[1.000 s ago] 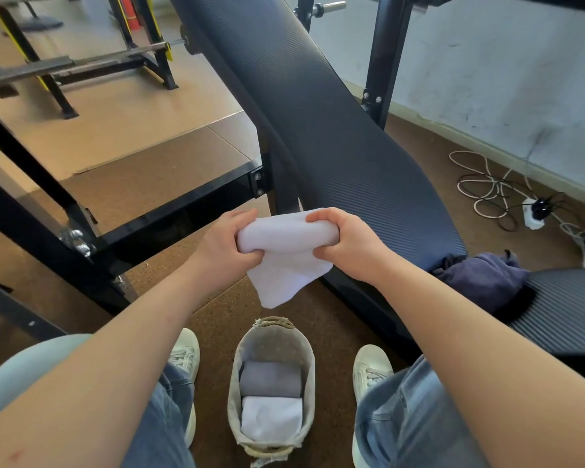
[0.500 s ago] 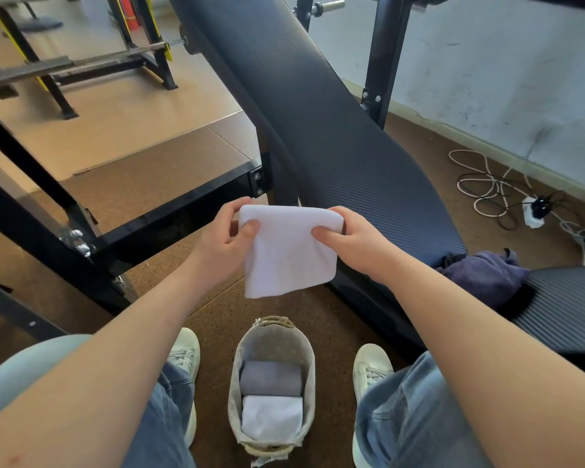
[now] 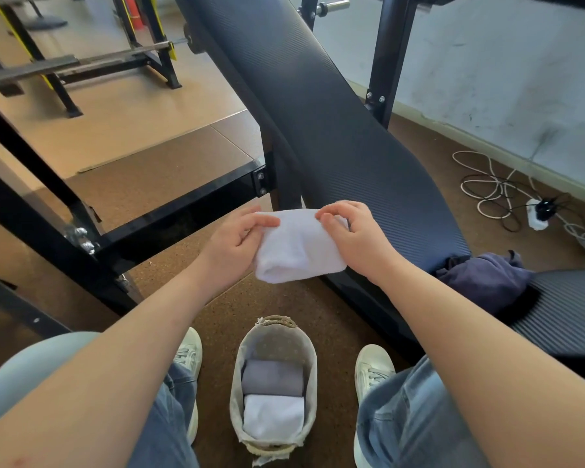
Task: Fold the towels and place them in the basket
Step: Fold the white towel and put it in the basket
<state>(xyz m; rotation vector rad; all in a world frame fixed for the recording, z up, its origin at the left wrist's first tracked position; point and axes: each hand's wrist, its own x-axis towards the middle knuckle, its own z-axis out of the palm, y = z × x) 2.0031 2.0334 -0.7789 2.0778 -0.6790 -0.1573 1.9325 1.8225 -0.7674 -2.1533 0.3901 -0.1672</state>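
A folded white towel [image 3: 298,248] hangs in the air in front of me, held between both hands. My left hand [image 3: 232,246] pinches its left edge with thumb on top. My right hand [image 3: 355,239] pinches the right upper edge. Below, on the floor between my shoes, stands a small oval fabric basket [image 3: 309,363]. Inside it lie a folded grey towel [image 3: 272,378] at the far end and a folded white towel [image 3: 272,415] at the near end. A crumpled dark purple towel [image 3: 487,282] lies on the bench to the right.
A black padded incline bench [image 3: 318,113] rises ahead, its seat pad [image 3: 568,309] to the right. Black steel frame bars [image 3: 169,214] cross on the left. Cables and a power strip [image 3: 537,214] lie by the wall. My shoes [image 3: 374,369] flank the basket.
The white towel has been folded over once more into a shorter, thicker bundle. Both hands have shifted their hold along its top edge and lowered slightly.
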